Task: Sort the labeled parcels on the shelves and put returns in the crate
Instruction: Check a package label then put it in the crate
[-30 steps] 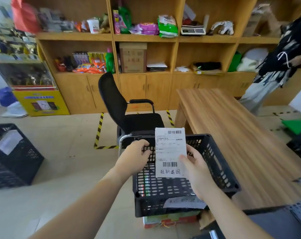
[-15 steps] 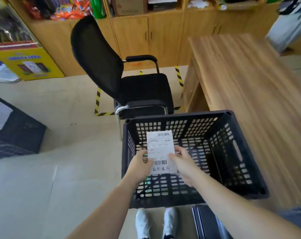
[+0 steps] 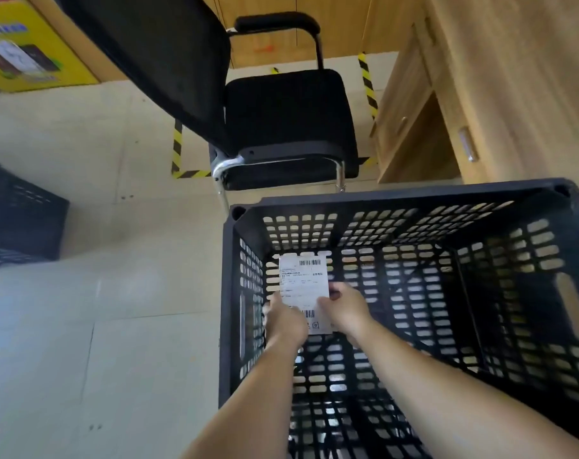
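A white labeled parcel with barcodes and handwriting sits low inside the black perforated crate, near its left wall. My left hand holds its left edge and my right hand pinches its right edge, thumb on top. Both forearms reach down over the crate's near rim. The parcel's lower part is partly hidden by my hands.
A black office chair stands just beyond the crate. A wooden desk rises at the right. A second black crate sits on the floor at the left. Yellow-black floor tape marks the floor; a yellow box stands far left.
Both hands have lowered the parcel from above the crate's rim down into the crate. The view has tilted downward and closer to the crate.
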